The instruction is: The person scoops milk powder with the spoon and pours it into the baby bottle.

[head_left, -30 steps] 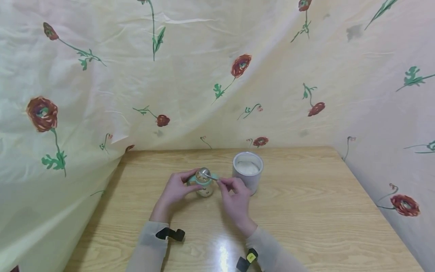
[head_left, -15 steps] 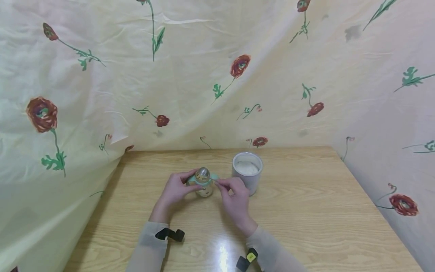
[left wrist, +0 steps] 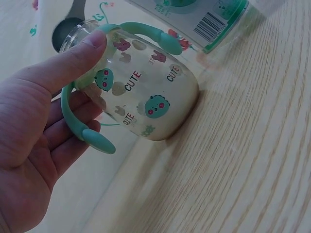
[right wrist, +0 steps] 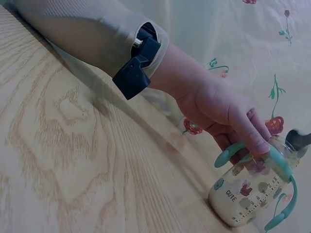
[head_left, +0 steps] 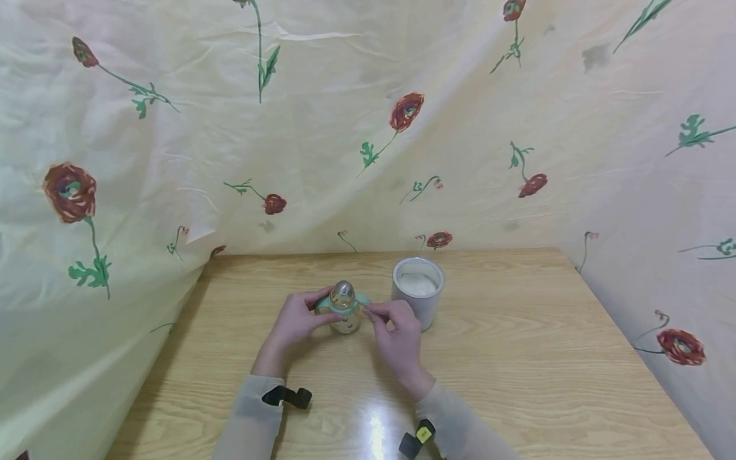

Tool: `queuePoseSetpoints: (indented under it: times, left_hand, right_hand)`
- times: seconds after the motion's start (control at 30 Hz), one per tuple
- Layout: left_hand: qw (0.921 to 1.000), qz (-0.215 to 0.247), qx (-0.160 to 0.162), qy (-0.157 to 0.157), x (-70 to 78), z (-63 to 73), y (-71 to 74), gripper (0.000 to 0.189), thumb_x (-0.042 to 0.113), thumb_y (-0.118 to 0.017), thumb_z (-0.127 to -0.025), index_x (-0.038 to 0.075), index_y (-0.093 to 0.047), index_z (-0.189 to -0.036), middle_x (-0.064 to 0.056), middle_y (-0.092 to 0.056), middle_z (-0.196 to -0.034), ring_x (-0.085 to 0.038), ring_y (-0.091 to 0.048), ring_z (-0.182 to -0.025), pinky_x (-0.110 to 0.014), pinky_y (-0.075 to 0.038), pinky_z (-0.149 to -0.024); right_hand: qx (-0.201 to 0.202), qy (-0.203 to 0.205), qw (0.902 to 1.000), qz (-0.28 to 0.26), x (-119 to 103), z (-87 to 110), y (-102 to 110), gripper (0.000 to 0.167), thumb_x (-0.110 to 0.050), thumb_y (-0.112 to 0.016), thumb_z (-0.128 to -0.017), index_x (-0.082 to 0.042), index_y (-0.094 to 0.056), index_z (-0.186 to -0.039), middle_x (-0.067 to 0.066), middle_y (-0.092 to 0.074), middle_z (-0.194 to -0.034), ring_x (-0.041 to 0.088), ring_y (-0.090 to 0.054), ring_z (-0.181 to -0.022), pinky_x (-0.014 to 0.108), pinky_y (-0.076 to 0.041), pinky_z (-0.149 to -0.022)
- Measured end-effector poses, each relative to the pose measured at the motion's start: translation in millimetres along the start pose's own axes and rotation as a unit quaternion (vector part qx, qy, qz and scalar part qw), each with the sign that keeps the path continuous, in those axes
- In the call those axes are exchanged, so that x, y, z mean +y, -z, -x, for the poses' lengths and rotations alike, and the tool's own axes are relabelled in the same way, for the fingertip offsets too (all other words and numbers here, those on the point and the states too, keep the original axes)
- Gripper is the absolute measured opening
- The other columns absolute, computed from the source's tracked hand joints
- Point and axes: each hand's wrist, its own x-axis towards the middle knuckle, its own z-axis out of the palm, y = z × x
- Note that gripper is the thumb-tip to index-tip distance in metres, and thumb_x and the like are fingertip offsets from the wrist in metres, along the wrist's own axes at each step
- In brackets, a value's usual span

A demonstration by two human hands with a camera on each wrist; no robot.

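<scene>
A clear baby bottle (head_left: 345, 323) with mint-green handles stands upright on the table, with off-white contents at its bottom. My left hand (head_left: 299, 315) grips it near the neck, thumb on the near side, as the left wrist view also shows. My right hand (head_left: 398, 332) pinches the handle of a metal spoon (head_left: 343, 291). The spoon's bowl is tipped up on edge at the bottle's mouth, dark in the left wrist view (left wrist: 67, 34) and at the right edge of the right wrist view. My right hand lies outside the right wrist view.
Right behind my right hand stands an open tin (head_left: 430, 305) with white powder inside. The wooden table (head_left: 517, 345) meets a flower-printed cloth (head_left: 322, 128) at the back and sides. A barcode label on the tin shows in the left wrist view.
The spoon's bowl has turned from lying tilted over the bottle's mouth to standing on edge. Both hands have stayed nearly in place.
</scene>
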Motion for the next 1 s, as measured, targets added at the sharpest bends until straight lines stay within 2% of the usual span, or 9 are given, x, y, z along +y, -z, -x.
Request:
queuePoseSetpoints:
  times: [0.17,0.33,0.57,0.77,1.0]
  left_hand:
    - [1.0000,-0.005,-0.001,-0.002,-0.3,-0.9,0.0,0.065,0.027,-0.095,-0.083,0.018,-0.070,-0.143,-0.002,-0.070,-0.140,-0.025,-0.063,-0.134,-0.047,-0.049,-0.116]
    - [1.0000,-0.008,0.001,0.003,-1.4,-1.2,-0.2,0.064,0.026,-0.095,-0.083,0.019,-0.071,-0.142,0.000,-0.070,-0.139,-0.024,-0.064,-0.134,-0.046,-0.049,-0.116]
    - [0.9998,-0.003,0.003,0.018,-0.5,0.6,-1.1,0.067,0.030,-0.096,-0.083,0.014,-0.070,-0.143,-0.004,-0.069,-0.142,-0.027,-0.061,-0.136,-0.047,-0.048,-0.116]
    - [0.9997,-0.005,0.003,0.025,0.3,0.8,-1.3,0.068,0.030,-0.096,-0.082,0.015,-0.070,-0.143,-0.003,-0.068,-0.142,-0.026,-0.061,-0.137,-0.048,-0.047,-0.117]
    - [0.9997,-0.006,0.000,0.023,-0.4,1.3,-1.1,0.067,0.031,-0.096,-0.083,0.016,-0.070,-0.143,-0.002,-0.069,-0.142,-0.026,-0.061,-0.136,-0.049,-0.047,-0.117]
  right_hand:
    - [-0.007,0.000,1.0000,0.004,-1.9,-1.5,1.3,0.023,0.011,-0.086,-0.081,-0.006,-0.079,-0.095,0.004,-0.077,-0.087,0.018,-0.063,-0.075,0.017,-0.053,-0.070]
    - [0.003,0.000,1.0000,0.002,-1.6,-1.2,0.7,0.022,0.012,-0.086,-0.081,-0.004,-0.078,-0.094,0.006,-0.077,-0.086,0.020,-0.064,-0.074,0.019,-0.054,-0.068]
    - [0.009,-0.028,0.9996,-0.001,0.0,0.7,-0.1,0.021,0.009,-0.087,-0.083,-0.005,-0.077,-0.095,0.005,-0.075,-0.087,0.018,-0.065,-0.072,0.024,-0.056,-0.063]
    - [0.011,-0.037,0.9992,-0.005,0.1,1.5,0.1,0.022,0.008,-0.087,-0.083,-0.005,-0.076,-0.096,0.005,-0.075,-0.088,0.018,-0.066,-0.071,0.029,-0.059,-0.061]
    - [0.009,-0.029,0.9995,0.004,-1.2,0.6,1.1,0.022,0.009,-0.088,-0.082,-0.006,-0.078,-0.096,0.005,-0.075,-0.088,0.018,-0.065,-0.072,0.026,-0.056,-0.063]
